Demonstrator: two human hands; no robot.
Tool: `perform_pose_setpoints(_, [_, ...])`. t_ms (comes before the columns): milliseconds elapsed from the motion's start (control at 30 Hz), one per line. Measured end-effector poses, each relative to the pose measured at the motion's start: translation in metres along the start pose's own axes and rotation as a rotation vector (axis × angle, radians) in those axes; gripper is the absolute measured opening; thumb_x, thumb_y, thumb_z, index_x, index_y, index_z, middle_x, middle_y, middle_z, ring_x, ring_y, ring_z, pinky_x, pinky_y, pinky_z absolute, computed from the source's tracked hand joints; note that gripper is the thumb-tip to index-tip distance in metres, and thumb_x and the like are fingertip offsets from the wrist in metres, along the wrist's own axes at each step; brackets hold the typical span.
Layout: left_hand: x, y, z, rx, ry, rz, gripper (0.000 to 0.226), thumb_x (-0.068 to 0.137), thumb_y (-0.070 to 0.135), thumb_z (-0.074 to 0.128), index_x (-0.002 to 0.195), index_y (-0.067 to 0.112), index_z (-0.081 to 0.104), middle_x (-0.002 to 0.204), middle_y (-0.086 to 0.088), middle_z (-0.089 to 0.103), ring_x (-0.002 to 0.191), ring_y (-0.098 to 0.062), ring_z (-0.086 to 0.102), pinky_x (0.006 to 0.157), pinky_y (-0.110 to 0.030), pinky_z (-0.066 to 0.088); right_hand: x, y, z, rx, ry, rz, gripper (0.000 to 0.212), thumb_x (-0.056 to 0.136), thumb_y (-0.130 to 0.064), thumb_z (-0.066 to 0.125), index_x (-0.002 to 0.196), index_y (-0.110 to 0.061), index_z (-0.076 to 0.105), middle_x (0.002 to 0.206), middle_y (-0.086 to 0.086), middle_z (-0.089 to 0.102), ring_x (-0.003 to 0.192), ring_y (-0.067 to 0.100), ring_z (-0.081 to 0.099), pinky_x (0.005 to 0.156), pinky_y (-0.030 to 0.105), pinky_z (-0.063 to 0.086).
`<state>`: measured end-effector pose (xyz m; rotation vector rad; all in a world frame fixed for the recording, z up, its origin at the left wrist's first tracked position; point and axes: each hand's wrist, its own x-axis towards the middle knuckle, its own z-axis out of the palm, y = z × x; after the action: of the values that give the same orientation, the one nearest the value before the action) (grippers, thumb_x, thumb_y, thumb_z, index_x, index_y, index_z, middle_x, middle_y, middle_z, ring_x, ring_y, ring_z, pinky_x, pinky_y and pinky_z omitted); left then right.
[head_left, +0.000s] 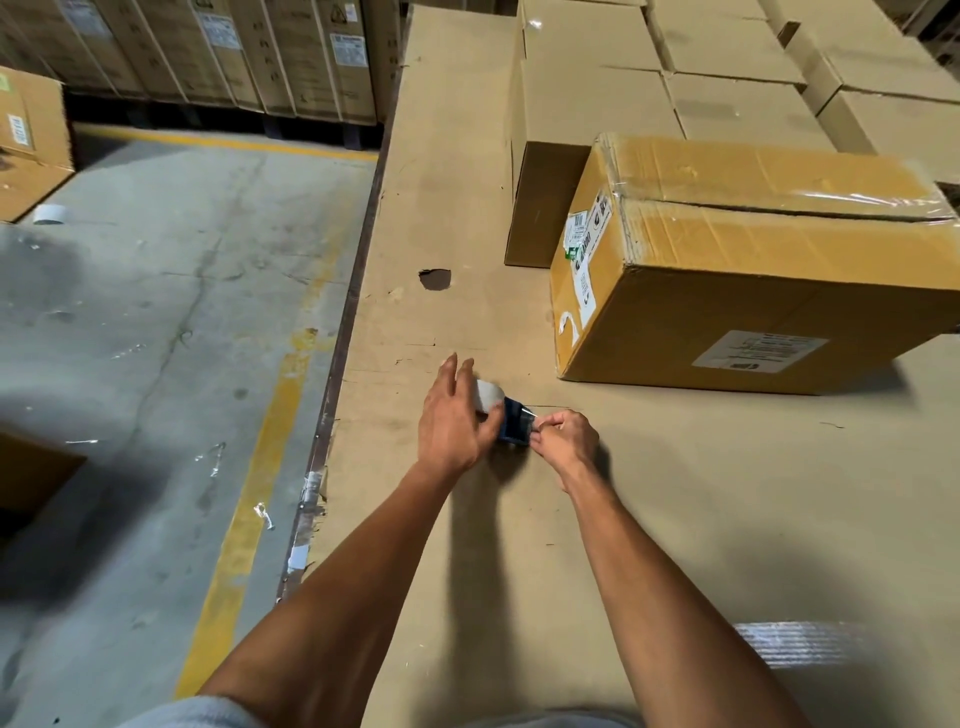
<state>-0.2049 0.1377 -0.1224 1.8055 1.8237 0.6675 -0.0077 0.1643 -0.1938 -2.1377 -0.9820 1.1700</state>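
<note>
Tape dispenser (511, 423), one: left grip (452, 415) wraps its roll, right grip (566, 436) pinches its front end. Taped box (727, 306), one, near.

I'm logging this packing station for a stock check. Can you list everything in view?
tape dispenser: one, blue with a pale roll, between the hands
taped box: one, yellow-brown, labelled, on the table at right
plain boxes: several, brown, stacked behind the taped box
table: one, brown, cardboard-covered
hole: one, dark, in the table's cardboard
loose tape roll: one, white, floor at far left
tall cartons: a row, brown, back left
floor lines: yellow, on grey floor
left hand: holds the dispenser's roll
right hand: pinches at the dispenser's front
</note>
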Motion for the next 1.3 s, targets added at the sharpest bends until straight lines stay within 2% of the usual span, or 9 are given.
perform_pose_setpoints(67, [-0.001,0.010,0.007,0.206,0.003,0.095,0.088,0.106,0.071,0.039,0.174,0.020,0.018,0.183,-0.012,0.010,0.168,-0.033,0.014,0.131,-0.047,0.025,0.004,0.005,0.000,0.004,0.018,-0.007,0.030,0.063,-0.024,0.068,0.079,-0.048,0.073,0.074,-0.004,0.078,0.081,0.025,0.079,0.079,0.048,0.067])
perform_pose_setpoints(167, [-0.001,0.010,0.017,0.372,-0.066,0.138,0.078,0.111,0.067,0.034,0.174,0.024,0.016,0.183,-0.009,0.006,0.170,-0.034,0.002,0.136,-0.052,0.021,-0.026,-0.021,-0.012,0.060,0.017,0.005,0.015,0.078,-0.008,0.071,0.073,-0.021,0.073,0.073,0.001,0.079,0.075,0.023,0.080,0.078,0.047,0.068])
perform_pose_setpoints(267, [0.003,0.004,0.016,0.352,-0.048,0.164,0.070,0.113,0.053,0.043,0.172,0.021,0.025,0.182,-0.013,0.016,0.169,-0.036,0.010,0.133,-0.054,0.028,-0.044,-0.036,-0.019,0.133,0.020,0.025,0.027,0.086,0.007,0.067,0.073,-0.016,0.071,0.077,0.008,0.079,0.073,0.024,0.081,0.077,0.046,0.068])
perform_pose_setpoints(367, [0.004,0.005,0.012,0.295,-0.051,0.170,0.070,0.114,0.051,0.041,0.173,0.018,0.024,0.181,-0.014,0.016,0.169,-0.037,0.009,0.136,-0.051,0.019,-0.046,-0.036,-0.018,0.174,0.026,0.036,0.028,0.088,0.009,0.066,0.073,-0.015,0.068,0.077,0.010,0.078,0.073,0.025,0.080,0.079,0.049,0.067])
perform_pose_setpoints(600, [0.007,-0.011,-0.012,-0.263,-0.071,-0.016,0.075,0.109,0.054,0.041,0.172,0.014,0.028,0.178,-0.012,0.028,0.167,-0.029,0.022,0.135,-0.043,0.021,-0.051,-0.052,-0.025,0.314,-0.004,0.048,0.028,0.094,0.009,0.063,0.074,-0.010,0.064,0.081,0.013,0.074,0.074,0.025,0.074,0.084,0.049,0.065])
perform_pose_setpoints(867, [0.012,-0.007,-0.009,-0.084,-0.055,0.008,0.071,0.109,0.060,0.051,0.168,0.025,0.034,0.178,-0.008,0.026,0.159,-0.035,0.036,0.126,-0.054,0.041,-0.045,-0.069,-0.019,0.445,-0.133,0.076,0.023,0.106,0.005,0.049,0.087,-0.007,0.052,0.119,0.034,0.067,0.114,0.044,0.070,0.096,0.040,0.057])
perform_pose_setpoints(1000, [0.037,-0.015,-0.019,-0.082,-0.054,0.020,0.073,0.107,0.060,0.056,0.167,0.023,0.036,0.177,-0.009,0.027,0.157,-0.035,0.039,0.125,-0.053,0.042,-0.028,-0.083,-0.011,0.444,-0.202,0.078,0.020,0.108,0.001,0.049,0.090,-0.004,0.055,0.124,0.034,0.066,0.121,0.045,0.067,0.103,0.042,0.055])
perform_pose_setpoints(1100, [0.064,-0.022,-0.025,-0.065,-0.066,0.026,0.074,0.106,0.060,0.059,0.167,0.024,0.037,0.176,-0.009,0.030,0.159,-0.035,0.036,0.126,-0.055,0.041,-0.009,-0.099,0.000,0.428,-0.249,0.058,0.011,0.110,-0.004,0.047,0.109,0.003,0.055,0.133,0.038,0.063,0.125,0.046,0.065,0.105,0.042,0.054])
perform_pose_setpoints(1300, [0.118,-0.029,-0.032,-0.024,-0.040,0.018,0.077,0.105,0.056,0.062,0.166,0.016,0.038,0.174,-0.013,0.034,0.163,-0.033,0.028,0.131,-0.053,0.032,0.024,-0.147,0.019,0.376,-0.212,0.066,0.030,0.106,0.003,0.049,0.079,-0.007,0.056,0.130,0.043,0.062,0.125,0.050,0.064,0.108,0.049,0.053])
